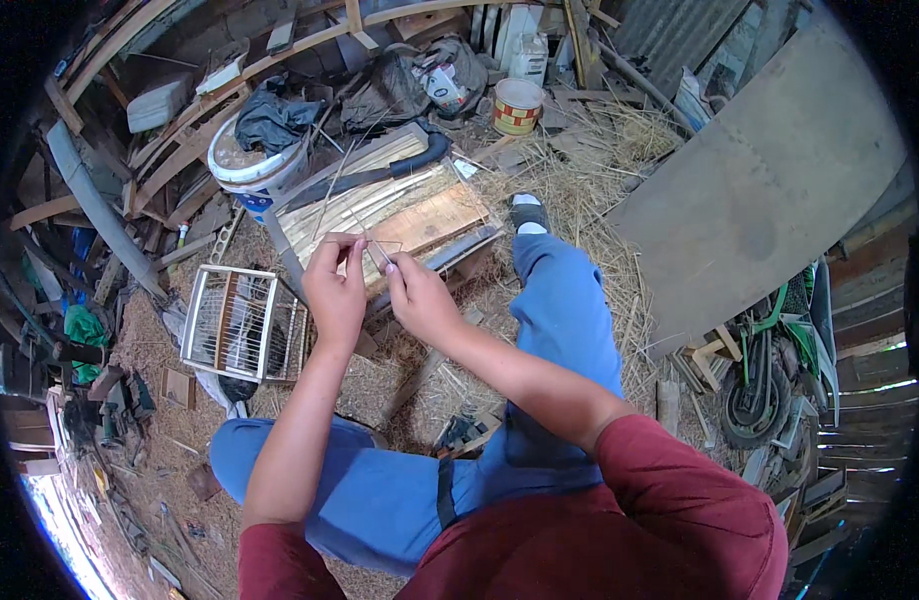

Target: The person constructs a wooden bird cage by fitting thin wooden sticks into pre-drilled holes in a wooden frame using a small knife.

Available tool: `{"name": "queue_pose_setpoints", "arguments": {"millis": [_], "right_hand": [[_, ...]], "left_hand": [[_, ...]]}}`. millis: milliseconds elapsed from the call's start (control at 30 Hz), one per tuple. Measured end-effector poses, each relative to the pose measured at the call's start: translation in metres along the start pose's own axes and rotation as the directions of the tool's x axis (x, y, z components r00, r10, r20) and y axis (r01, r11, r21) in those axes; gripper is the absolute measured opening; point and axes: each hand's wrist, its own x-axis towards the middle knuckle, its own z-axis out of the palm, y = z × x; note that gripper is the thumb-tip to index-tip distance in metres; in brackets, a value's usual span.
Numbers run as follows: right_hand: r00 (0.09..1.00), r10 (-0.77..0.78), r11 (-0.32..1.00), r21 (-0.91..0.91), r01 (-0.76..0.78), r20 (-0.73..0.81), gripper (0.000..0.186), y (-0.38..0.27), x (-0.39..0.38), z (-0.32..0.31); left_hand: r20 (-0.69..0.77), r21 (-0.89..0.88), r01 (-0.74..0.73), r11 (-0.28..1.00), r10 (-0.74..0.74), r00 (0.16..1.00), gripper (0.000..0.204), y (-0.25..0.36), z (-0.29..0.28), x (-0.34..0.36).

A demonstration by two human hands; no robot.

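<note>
Both hands meet over a low wooden workbench (430, 225). My left hand (338, 290) is closed, its thumb and fingertips pinching thin pale sticks (388, 243) that cross or join at an angle. From the other side my right hand (420, 297) pinches the same sticks, close to the left fingertips. Whether the sticks are fastened together is too small to tell. Under them on the bench lie a flat wooden board (435, 218), long pale wood strips (330, 215) and a curved black tube (420, 160).
A white-framed wire cage (235, 322) stands left of the bench. Behind it is a large white bucket (242, 170) with black plastic on top. A patterned tub (518, 105) sits farther back. At right lean a big grey sheet (760, 190) and a wheel (757, 400). Straw litters the floor.
</note>
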Motion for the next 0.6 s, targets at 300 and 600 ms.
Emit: {"name": "queue_pose_setpoints", "arguments": {"millis": [300,600], "right_hand": [[0.998,0.062,0.996,-0.057,-0.062,0.006,0.02,0.008,-0.002,0.005],[0.985,0.171,0.972,-0.165,-0.167,0.009,0.021,0.009,0.001,0.008]], "left_hand": [[0.002,0.06,-0.021,0.998,0.021,1.0,0.007,0.005,0.0,-0.006],[-0.027,0.066,-0.026,0.997,0.028,0.999,0.006,0.009,0.004,-0.007]]}}
